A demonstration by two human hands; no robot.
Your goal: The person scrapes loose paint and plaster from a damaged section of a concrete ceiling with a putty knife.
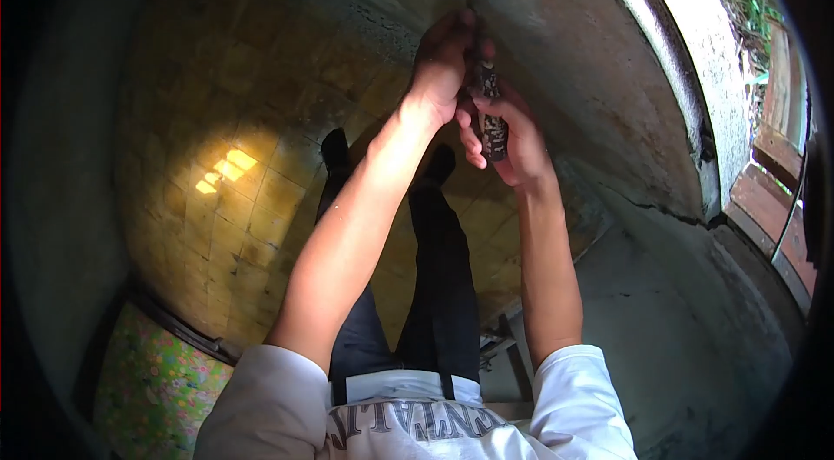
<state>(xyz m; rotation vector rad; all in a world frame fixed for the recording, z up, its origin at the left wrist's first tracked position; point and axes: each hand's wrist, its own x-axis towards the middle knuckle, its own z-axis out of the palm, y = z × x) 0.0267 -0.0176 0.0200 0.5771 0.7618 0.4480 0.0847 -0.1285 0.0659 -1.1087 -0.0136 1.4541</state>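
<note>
My right hand (pixel 524 138) is closed around a tool with a dark, pale-flecked handle (pixel 494 137). Its front end points up toward the worn wall (pixel 599 60), and I cannot make out its kind. Just ahead of it, my left hand (pixel 441 60) is raised against the wall, fingers curled in shadow by the tool's front end. Whatever those fingers grip, if anything, is hidden. Above both hands, the wall has peeling paint and a crack.
Yellowish floor tiles (pixel 261 208) lie below, with a sunlit patch on the left. A floral-covered piece (pixel 156 373) stands at the lower left. To the right, a bright opening (pixel 730 52) shows greenery and wooden boards (pixel 777 156). A crack crosses the lower wall.
</note>
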